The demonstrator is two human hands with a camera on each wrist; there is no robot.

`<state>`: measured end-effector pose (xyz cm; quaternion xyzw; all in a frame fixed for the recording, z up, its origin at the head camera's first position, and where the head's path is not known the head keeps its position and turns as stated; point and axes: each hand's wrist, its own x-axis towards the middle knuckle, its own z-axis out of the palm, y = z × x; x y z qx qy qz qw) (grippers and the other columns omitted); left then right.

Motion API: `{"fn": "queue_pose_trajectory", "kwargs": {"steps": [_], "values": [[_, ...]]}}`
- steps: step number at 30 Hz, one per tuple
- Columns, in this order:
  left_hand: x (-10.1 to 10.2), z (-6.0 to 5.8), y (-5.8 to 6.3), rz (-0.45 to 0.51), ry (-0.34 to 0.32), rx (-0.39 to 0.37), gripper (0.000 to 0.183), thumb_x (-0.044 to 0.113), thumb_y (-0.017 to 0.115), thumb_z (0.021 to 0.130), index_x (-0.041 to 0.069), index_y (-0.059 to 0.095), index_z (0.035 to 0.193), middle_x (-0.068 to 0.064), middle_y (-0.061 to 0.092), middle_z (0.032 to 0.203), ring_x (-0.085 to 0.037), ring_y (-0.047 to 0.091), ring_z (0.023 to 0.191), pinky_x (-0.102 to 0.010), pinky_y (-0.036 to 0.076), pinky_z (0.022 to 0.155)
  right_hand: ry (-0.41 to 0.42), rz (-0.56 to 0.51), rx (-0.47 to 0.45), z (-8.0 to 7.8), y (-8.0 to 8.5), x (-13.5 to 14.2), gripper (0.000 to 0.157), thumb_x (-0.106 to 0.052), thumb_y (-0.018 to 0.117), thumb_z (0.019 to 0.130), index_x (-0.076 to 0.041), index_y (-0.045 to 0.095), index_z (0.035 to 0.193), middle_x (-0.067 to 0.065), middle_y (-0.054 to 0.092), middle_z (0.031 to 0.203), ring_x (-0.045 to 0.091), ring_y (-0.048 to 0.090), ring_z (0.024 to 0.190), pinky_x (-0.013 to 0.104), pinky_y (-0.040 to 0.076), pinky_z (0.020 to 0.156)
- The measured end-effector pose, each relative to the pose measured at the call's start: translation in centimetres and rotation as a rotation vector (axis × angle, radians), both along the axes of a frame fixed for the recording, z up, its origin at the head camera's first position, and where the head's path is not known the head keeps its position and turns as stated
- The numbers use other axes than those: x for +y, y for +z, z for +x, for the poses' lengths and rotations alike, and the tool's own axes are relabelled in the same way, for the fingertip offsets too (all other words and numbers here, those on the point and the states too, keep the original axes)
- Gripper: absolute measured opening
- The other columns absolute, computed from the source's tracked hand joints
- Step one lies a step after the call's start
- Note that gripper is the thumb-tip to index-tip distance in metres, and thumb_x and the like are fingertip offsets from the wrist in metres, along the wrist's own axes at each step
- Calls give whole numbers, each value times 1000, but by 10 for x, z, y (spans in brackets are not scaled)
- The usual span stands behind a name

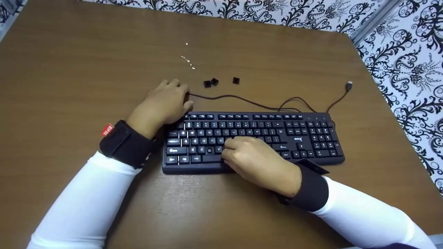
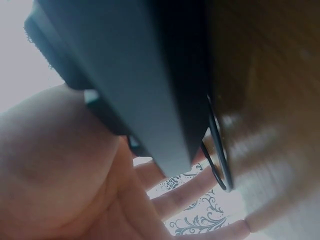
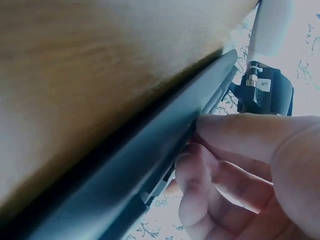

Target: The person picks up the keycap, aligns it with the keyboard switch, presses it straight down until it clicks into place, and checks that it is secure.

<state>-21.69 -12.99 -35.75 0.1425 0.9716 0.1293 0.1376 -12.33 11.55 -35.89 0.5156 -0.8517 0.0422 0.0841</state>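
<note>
A black keyboard [image 1: 193, 169] lies flat on the wooden table. In its lower left letter rows, one spot [image 1: 209, 150] shows a round dark socket without a cap. My left hand [image 1: 166, 102] rests at the keyboard's far left corner, thumb against the edge and fingers stretched past it. The left wrist view shows those fingers [image 2: 185, 192] spread and fairly straight. Over the lower middle keys, my right hand [image 1: 258, 162] has curled fingers. Thumb and forefinger [image 3: 192, 170] pinch at a key on the near side, mostly hidden by the hand.
Behind the keyboard lie three loose black keycaps, two close together [image 1: 210, 83] and one apart [image 1: 236, 80]. Small white bits [image 1: 188, 61] are farther back. The keyboard's cable [image 1: 235, 97] winds along the far side to a USB plug [image 1: 349, 85] at the right.
</note>
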Motion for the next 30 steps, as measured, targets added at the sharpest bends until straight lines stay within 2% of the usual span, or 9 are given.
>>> {"fn": "queue_pose_trajectory", "kwargs": {"steps": [11, 16, 19, 23, 30], "values": [[-3, 0, -3, 13, -6, 6, 58, 36, 46, 104, 2, 38, 151, -24, 35, 155, -46, 30, 144, -68, 32, 114, -16, 41, 45, 0, 4, -3, 6, -15, 75, 86, -11, 73, 82, -1, 64, 78, 16, 55, 69, 30, 52, 63], [-1, -2, -2, 14, -6, 3, 60, 36, 46, 104, 3, 35, 153, -25, 31, 158, -48, 26, 146, -69, 28, 116, -31, 64, 33, -4, 10, -4, 12, -25, 74, 88, -13, 74, 84, -1, 67, 81, 17, 58, 72, 32, 54, 67], [0, -2, -2, 13, -9, 2, 60, 36, 46, 104, 2, 36, 152, -25, 32, 158, -48, 26, 146, -69, 28, 116, -38, 57, 11, -10, 15, -5, 15, -28, 72, 90, -13, 74, 86, 0, 68, 81, 17, 60, 72, 32, 55, 67], [0, -2, -2, 10, -2, 3, 59, 36, 47, 104, 2, 37, 152, -24, 33, 157, -47, 27, 146, -67, 30, 116, -68, 23, -9, -28, 25, -10, 14, -24, 71, 91, -12, 74, 87, 2, 70, 82, 19, 61, 72, 33, 56, 67], [0, -1, 0, 3, 3, -2, 55, 35, 48, 103, 3, 41, 148, -23, 35, 155, -46, 31, 143, -69, 34, 112, -215, 34, -87, -81, 40, -28, 13, -16, 66, 92, -8, 74, 87, 8, 71, 83, 25, 64, 74, 39, 58, 70]]}}
